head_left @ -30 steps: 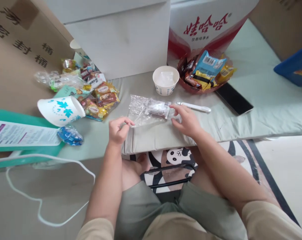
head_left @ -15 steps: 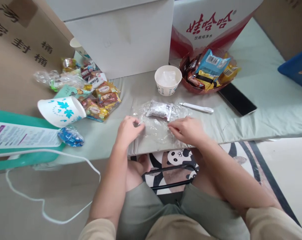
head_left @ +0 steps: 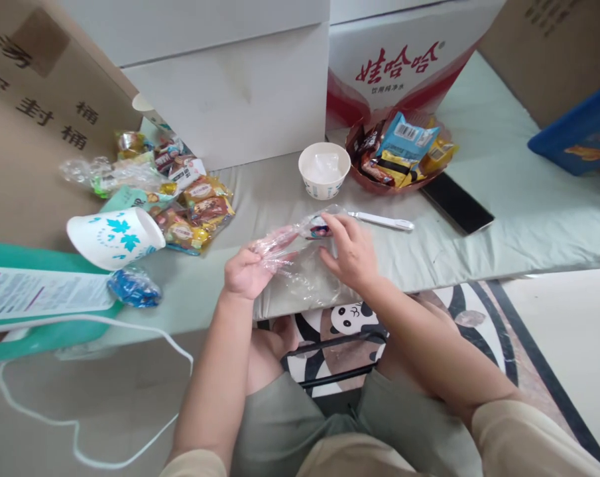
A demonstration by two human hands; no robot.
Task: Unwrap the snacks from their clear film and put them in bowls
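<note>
My left hand (head_left: 247, 270) is palm up and closed on the edge of a clear plastic film (head_left: 300, 281), lifting it off the padded surface. A small snack packet (head_left: 319, 231) lies within the film, partly covered by my right hand (head_left: 352, 254). The fingers of that hand curve over the packet's right side, with the thumb lower down on the film. Just beyond, a white-handled knife or similar slim tool (head_left: 383, 220) lies flat. A paper cup (head_left: 324, 190) with clear plastic inside stands behind the film.
A red-brown bowl (head_left: 394, 187) of wrapped snacks stands at the back, beside a black phone (head_left: 457, 202). On the left are several snack packs (head_left: 205, 205), a tipped paper cup (head_left: 115, 237), a blue packet (head_left: 134, 288) and a white cord (head_left: 75, 424). White boxes (head_left: 230, 106) close off the rear.
My left hand has turned palm up and raised the film's left side. My right hand has moved up and left onto the packet, which was lying uncovered between my hands. The view has shifted slightly.
</note>
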